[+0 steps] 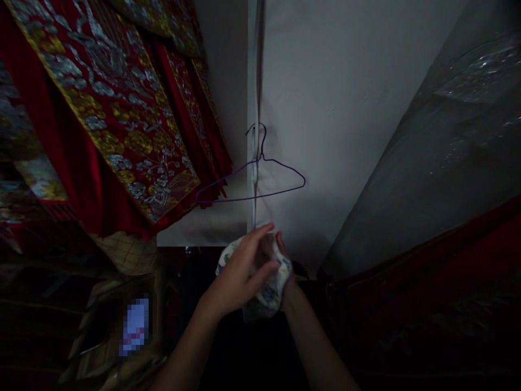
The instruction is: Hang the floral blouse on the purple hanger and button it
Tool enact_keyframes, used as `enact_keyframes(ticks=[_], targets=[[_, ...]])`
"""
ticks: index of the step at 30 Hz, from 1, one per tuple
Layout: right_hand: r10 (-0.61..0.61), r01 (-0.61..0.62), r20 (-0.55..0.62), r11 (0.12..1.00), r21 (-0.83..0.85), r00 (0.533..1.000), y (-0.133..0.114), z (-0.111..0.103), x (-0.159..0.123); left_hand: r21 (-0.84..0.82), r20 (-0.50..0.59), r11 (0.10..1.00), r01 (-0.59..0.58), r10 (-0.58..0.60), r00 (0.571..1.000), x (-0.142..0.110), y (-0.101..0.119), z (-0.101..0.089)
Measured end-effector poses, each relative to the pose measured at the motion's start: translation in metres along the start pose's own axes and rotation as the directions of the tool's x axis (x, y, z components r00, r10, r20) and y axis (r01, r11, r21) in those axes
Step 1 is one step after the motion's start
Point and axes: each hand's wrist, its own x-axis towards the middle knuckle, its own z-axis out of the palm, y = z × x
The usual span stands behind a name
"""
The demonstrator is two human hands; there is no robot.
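Observation:
Both my hands meet low in the middle of the view around a small bundle of pale patterned cloth [268, 296]. My left hand [244, 274] lies over the front of the bundle with its fingers curled on it. My right hand [285, 260] is mostly hidden behind the cloth, with only fingertips and wrist showing. Just above them a thin purple wire hanger [285, 189] hangs empty from a cord on the white wall [345, 108].
Red cloths with gold and silver embroidery [109, 108] hang at the upper left. A clear plastic-covered surface [456, 157] slopes down on the right, with dark red fabric [448, 260] below it. Dim clutter lies at the lower left.

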Motion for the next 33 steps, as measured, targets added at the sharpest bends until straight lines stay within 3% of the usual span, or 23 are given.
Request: enact_keyframes(ticks=[2,4,5,7,8,10,12,14,15,17,18,20,22,25,28,31,33], targets=[[0.152,-0.171,0.089,0.944,0.281,0.984,-0.008,0.0,0.016,0.028,-0.053,0.999,0.041,-0.04,0.998,0.003,-0.008,-0.017],[0.312,-0.384,0.224,0.733,0.562,0.923,-0.012,0.002,0.024,0.022,-0.078,0.994,0.107,-0.105,0.991,0.006,-0.014,-0.033],[0.363,-0.468,0.299,0.623,0.626,0.883,-0.013,0.003,0.026,-0.012,-0.068,0.989,0.147,-0.147,0.987,0.008,-0.017,-0.04],[0.428,-0.588,0.406,0.536,0.606,0.808,-0.015,0.004,0.026,-0.153,0.01,0.964,0.218,-0.219,0.976,0.009,-0.025,-0.047],[0.445,-0.631,0.447,0.549,0.548,0.776,-0.017,0.002,0.025,-0.228,0.076,0.941,0.248,-0.237,0.969,0.008,-0.029,-0.048],[0.417,-0.657,0.555,0.667,0.352,0.72,-0.022,-0.005,0.025,-0.28,0.198,0.912,0.299,-0.249,0.948,0.002,-0.041,-0.044],[0.326,-0.523,0.649,0.842,0.132,0.688,-0.03,-0.019,0.028,-0.17,0.26,0.929,0.328,-0.279,0.924,-0.009,-0.054,-0.036],[0.248,-0.257,0.633,0.963,-0.079,0.734,-0.038,-0.038,0.038,0.037,0.283,0.954,0.299,-0.297,0.912,-0.022,-0.069,-0.031],[0.213,-0.123,0.562,0.973,-0.193,0.8,-0.041,-0.049,0.045,0.146,0.287,0.956,0.255,-0.288,0.914,-0.027,-0.076,-0.032],[0.087,0.048,0.318,0.917,-0.395,0.944,-0.042,-0.07,0.064,0.316,0.26,0.933,0.172,-0.26,0.93,-0.034,-0.088,-0.039],[0.012,0.07,0.178,0.892,-0.447,0.984,-0.039,-0.08,0.076,0.359,0.224,0.919,0.163,-0.254,0.941,-0.035,-0.093,-0.046],[-0.085,0.05,-0.069,0.914,-0.403,0.994,-0.025,-0.093,0.1,0.346,0.132,0.912,0.221,-0.281,0.951,-0.032,-0.098,-0.061],[-0.054,-0.004,-0.188,0.956,-0.293,0.981,-0.001,-0.096,0.122,0.262,0.056,0.919,0.294,-0.319,0.946,-0.025,-0.096,-0.075],[0.093,-0.12,-0.151,0.975,-0.184,0.984,0.042,-0.087,0.146,0.193,-0.013,0.933,0.303,-0.306,0.952,-0.015,-0.081,-0.087],[0.186,-0.196,-0.082,0.972,-0.128,0.979,0.07,-0.084,0.154,0.231,-0.006,0.932,0.28,-0.286,0.958,-0.013,-0.072,-0.091],[0.188,-0.196,-0.074,0.974,-0.113,0.979,0.072,-0.1,0.144,0.372,0.066,0.877,0.303,-0.35,0.934,-0.018,-0.078,-0.094],[0.187,-0.192,-0.05,0.973,-0.128,0.981,0.062,-0.115,0.131,0.473,0.138,0.821,0.319,-0.427,0.894,-0.023,-0.088,-0.097]])
